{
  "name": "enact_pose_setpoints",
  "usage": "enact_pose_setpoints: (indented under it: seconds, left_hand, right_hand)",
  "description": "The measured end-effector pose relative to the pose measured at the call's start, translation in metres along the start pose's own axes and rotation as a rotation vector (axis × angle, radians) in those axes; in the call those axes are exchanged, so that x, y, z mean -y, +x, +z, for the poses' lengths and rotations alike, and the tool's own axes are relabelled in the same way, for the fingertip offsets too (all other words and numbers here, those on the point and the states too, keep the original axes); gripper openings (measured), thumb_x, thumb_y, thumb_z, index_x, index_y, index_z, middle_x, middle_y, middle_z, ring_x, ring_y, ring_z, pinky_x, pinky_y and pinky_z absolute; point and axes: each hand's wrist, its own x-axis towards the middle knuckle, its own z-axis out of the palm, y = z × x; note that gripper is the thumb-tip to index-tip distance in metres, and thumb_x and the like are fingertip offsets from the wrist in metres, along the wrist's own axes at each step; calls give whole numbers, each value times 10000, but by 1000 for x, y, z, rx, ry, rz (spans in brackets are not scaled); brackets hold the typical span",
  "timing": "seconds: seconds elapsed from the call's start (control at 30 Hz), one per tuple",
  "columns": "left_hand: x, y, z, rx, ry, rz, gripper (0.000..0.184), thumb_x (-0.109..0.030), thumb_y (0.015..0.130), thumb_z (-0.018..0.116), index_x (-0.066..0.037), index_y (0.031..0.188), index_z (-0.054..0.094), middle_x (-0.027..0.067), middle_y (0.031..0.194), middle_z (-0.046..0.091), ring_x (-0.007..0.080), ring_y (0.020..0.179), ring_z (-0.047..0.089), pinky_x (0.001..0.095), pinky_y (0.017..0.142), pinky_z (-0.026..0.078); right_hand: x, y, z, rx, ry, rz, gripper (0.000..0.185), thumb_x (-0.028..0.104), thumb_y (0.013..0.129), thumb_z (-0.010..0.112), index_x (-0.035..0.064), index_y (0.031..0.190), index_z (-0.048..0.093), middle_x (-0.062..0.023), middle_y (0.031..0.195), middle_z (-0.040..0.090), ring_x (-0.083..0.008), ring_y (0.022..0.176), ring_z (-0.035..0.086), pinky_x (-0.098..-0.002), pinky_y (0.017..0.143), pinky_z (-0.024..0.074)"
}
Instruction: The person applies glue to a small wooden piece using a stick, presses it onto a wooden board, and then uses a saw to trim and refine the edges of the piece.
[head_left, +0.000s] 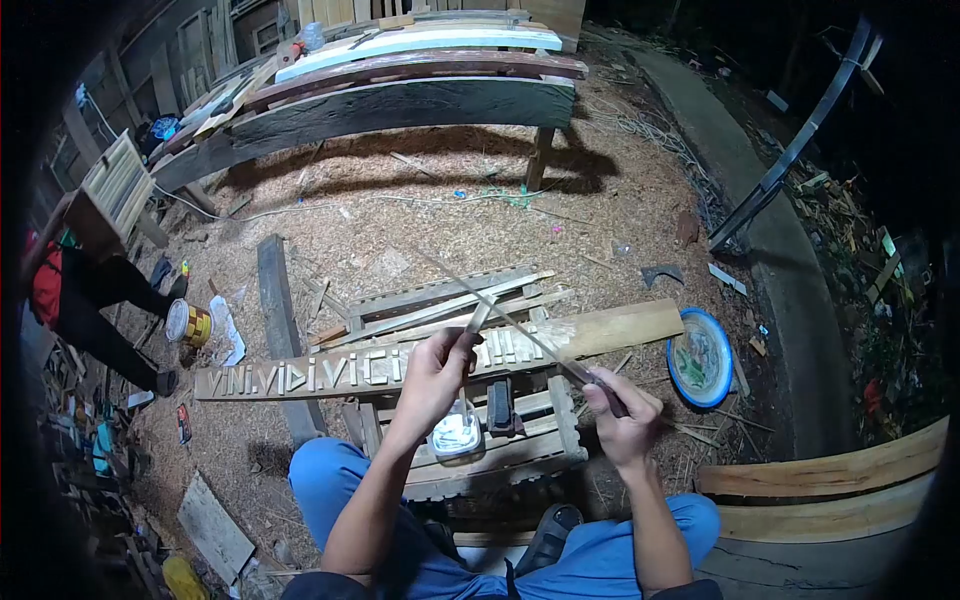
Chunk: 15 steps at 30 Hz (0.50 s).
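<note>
In the head view, both forearms reached forward. The left hand (pixel 438 368) pinched one tilted wood strip (pixel 482 312) above one lettered plank (pixel 625 328); the right hand (pixel 625 412) gripped one long thin tool (pixel 553 351), slanting past the strip's tip.

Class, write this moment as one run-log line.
left hand: holds pale strip | right hand: grips long thin tool | nearby: lettered board
</note>
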Motion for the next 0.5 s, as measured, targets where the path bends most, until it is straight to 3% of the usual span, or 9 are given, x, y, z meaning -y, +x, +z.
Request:
enact_pose_setpoints:
  seconds: [0.13,0.17,0.2,0.27,0.3,0.5]
  left_hand:
    - [-18,-8,8,1,149,39,335,-255,1032,564,60,1021,676,35,685,581,97,654,484,302,575,406]
    - [-28,-11,8,12,174,-80,280,-208,1005,597,56,1056,674,95,785,671,126,714,581,317,649,479]
    - [-31,-13,9,9,170,-78,280,-208,1005,597,56,1056,674,95,785,671,126,714,581,317,649,479]
    - [-31,-19,13,-16,174,-58,244,-142,982,615,65,1106,656,175,932,719,193,856,672,344,764,530]
    - [-25,-19,16,-39,129,-20,254,-96,965,621,71,1157,633,226,1055,714,254,1000,688,367,863,535]
    - [-29,-16,21,-16,104,-35,279,-115,983,605,74,1187,622,198,1040,717,221,973,679,341,840,526]
  right_hand:
    - [8,2,11,6,-27,-138,287,262,830,804,51,1019,756,-119,698,699,-254,568,663,-337,553,492]
    - [12,2,11,24,-74,-179,292,266,821,812,57,1017,759,-102,661,683,-247,535,640,-337,544,482]
    - [15,2,12,43,-122,-220,297,271,812,819,63,1016,762,-84,624,667,-241,503,617,-337,534,472]
    - [18,2,15,14,-130,-291,319,285,802,827,64,1022,762,-53,571,633,-223,469,588,-328,520,452]
    - [21,2,15,23,-141,-311,325,287,805,825,60,1027,761,-47,566,626,-216,468,585,-323,518,447]
    - [22,5,15,-10,-148,-317,337,297,811,819,50,1030,756,-39,556,614,-203,464,580,-318,519,442]
